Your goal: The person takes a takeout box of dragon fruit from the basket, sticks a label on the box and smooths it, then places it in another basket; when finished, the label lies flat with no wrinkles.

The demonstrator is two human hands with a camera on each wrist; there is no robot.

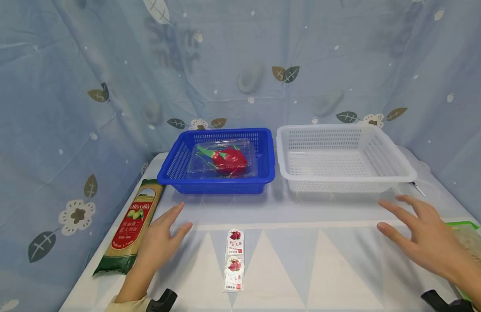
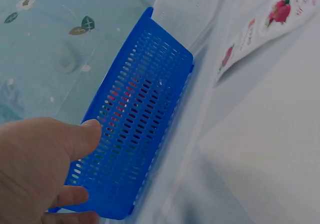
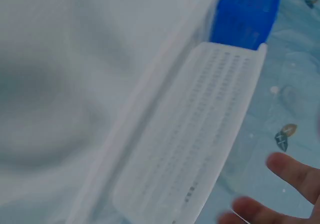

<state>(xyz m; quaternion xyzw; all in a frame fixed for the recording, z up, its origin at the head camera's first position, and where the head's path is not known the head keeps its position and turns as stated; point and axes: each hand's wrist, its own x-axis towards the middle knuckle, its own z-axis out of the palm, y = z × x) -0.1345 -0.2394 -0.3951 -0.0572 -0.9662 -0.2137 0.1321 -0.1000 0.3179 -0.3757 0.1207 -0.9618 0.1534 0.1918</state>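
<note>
My left hand hovers over the table just right of a pasta bag, fingers extended, holding nothing. On the other side my right hand is held out in the air with spread fingers, near a green-edged clear bag that it partly hides. Ahead of the left hand stands a blue basket with a red dragon fruit inside a clear plastic box. A white basket stands beside it, nothing visible inside. Between the hands lies a strip of dragon fruit labels.
A thin dark-and-silver object, perhaps a pen, pokes out by the white basket's right front corner. Patterned blue curtain hangs behind the baskets and along both sides. The table has a cloth with triangles.
</note>
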